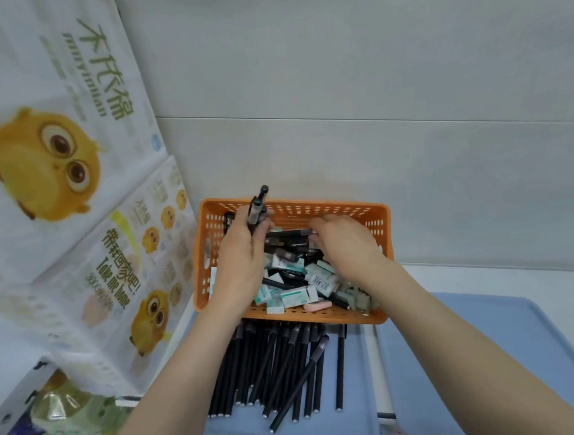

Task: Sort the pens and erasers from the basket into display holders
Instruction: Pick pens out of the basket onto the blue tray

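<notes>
— How far along are we?

— I'm reading it as partway. A good pile of black stick pens (283, 368) is lying on the pale blue tray (330, 433) just near of the orange perforated plastic basket (378, 217), so much of the pen sorting is looking done. Erasers seem untouched.

— What's still in the basket?

— It's holding a jumble: small white erasers in green-and-white sleeves (298, 295), one pink eraser (316, 306) at the near edge, and several dark pens (287, 238) toward the far side.

— And the hands?

— My left hand (240, 255) is hovering over the basket's left half, fingers (259, 231) closed around a small bundle of black pens (259, 207) sticking up past the far rim. My right hand (346, 243) is reaching in on the right, fingers curling down onto a dark pen; I cannot tell whether they're gripping it.

— Display holders?

— I'm not seeing any upright ones, just a second blue tray (495, 355) on the white tabletop (559, 292), to the right.
</notes>
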A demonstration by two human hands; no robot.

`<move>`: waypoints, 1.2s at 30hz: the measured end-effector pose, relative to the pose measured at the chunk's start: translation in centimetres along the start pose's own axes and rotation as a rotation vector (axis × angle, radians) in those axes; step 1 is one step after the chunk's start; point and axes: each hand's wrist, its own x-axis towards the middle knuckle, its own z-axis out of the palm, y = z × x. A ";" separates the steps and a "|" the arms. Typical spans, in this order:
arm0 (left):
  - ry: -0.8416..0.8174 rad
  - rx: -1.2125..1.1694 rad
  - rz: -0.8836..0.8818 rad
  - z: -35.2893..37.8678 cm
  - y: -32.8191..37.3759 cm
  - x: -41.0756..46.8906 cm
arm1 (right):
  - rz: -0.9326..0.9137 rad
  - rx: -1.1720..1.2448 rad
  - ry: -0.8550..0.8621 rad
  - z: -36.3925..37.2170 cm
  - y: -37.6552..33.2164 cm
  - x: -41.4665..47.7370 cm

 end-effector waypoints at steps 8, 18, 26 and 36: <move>-0.184 0.327 0.236 2.1 -1.2 0.2 | 0.126 0.382 0.110 -0.9 0.7 -2.4; -0.175 0.446 0.258 2.2 -0.8 -0.5 | 0.174 0.729 0.166 -1.9 -0.2 -4.9; -0.163 0.490 0.293 0.9 -1.0 -2.5 | 0.219 0.767 0.180 -1.3 -0.8 -7.1; -0.074 0.393 0.043 0.0 0.8 -5.0 | 0.401 0.927 0.320 -0.2 -1.4 -9.8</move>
